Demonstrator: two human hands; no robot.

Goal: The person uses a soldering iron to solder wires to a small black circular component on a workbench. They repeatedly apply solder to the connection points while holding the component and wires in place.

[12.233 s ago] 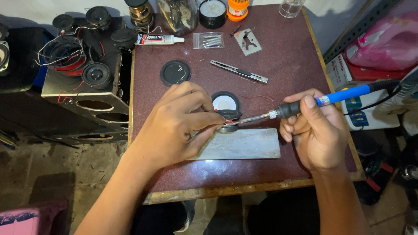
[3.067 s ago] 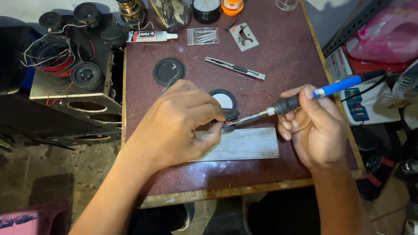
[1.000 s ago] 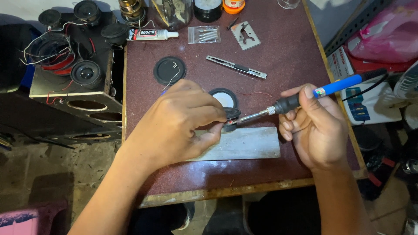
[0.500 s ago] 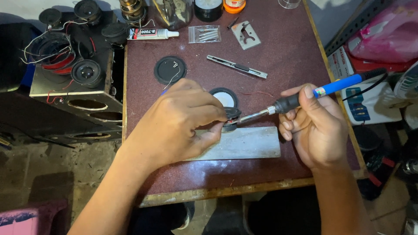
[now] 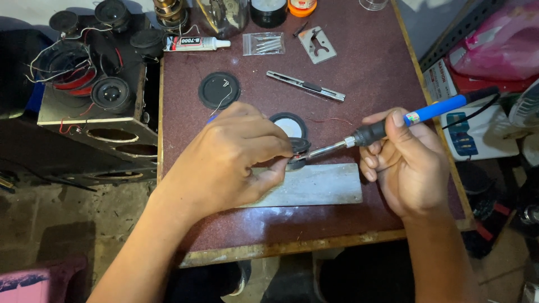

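Soldering iron (image 5: 387,126) in right hand (image 5: 407,163) grip, tip pointing left; left hand (image 5: 236,157) pinching speaker (image 5: 297,151).

Bench surfaces
Soldering iron (image 5: 393,124): bright metal shaft, blue plastic grip. Table (image 5: 365,67): speckled matt maroon (worn edge). Slab (image 5: 314,185): dull grey.

A small speaker (image 5: 296,147) sits on the table (image 5: 382,73), slab (image 5: 320,185) before it, knife (image 5: 306,86) behind.

Small repair workshop — soldering iron (image 5: 393,123), loose speaker drivers (image 5: 111,92) (wires trailing), worn maroon workbench (image 5: 370,67), glue tube (image 5: 196,43)
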